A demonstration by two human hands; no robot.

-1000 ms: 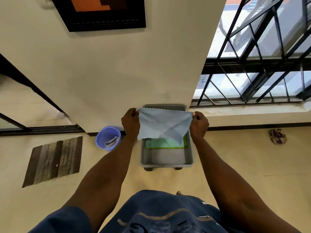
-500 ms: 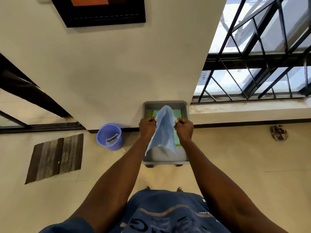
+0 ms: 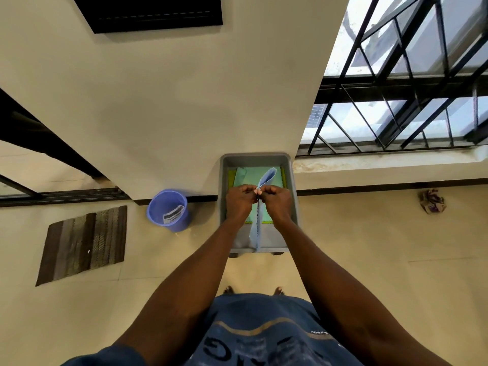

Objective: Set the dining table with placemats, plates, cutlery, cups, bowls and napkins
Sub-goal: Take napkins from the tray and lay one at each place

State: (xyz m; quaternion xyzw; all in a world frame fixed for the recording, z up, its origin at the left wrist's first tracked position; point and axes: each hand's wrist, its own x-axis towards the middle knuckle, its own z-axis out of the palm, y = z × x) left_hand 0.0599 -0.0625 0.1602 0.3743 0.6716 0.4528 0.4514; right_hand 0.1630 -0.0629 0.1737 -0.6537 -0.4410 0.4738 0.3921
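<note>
We hold a light blue napkin point(image 3: 255, 228) folded edge-on between our two hands, over a grey tub point(image 3: 294, 196) that stands on the floor against the wall. Its upper part rises past our knuckles, and the rest hangs down to the tub's near rim. Our left hand point(image 3: 239, 200) and right hand point(image 3: 276, 201) are pressed close together, each grip clamped on the napkin with fingers curled and pinching the fold where the hands meet. Under the napkin, inside the tub, lies a pale green cloth point(image 3: 250, 175) on something with a brighter green scalloped edge. To the left of the tub a blue bucket point(image 3: 169, 210) stands by the wall, and farther left a striped brown mat point(image 3: 83, 243) lies on the floor. Well to the right, a crumpled scrap point(image 3: 432, 201) sits near the skirting below the barred window point(image 3: 401, 83).
</note>
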